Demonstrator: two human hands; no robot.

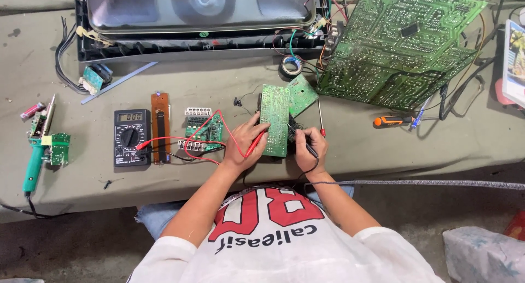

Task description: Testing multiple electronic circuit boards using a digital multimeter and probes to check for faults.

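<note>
While the left hand (244, 140) pinches a red probe (255, 145), the right hand (310, 150) grips a black probe (306, 143) beside a narrow green board (275, 119).

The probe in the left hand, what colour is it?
Red; the probe in the left hand shows best in the head view.

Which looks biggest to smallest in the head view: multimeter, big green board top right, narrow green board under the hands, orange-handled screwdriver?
1. big green board
2. narrow green board
3. multimeter, close to the narrow board, so unsure
4. orange-handled screwdriver
</note>
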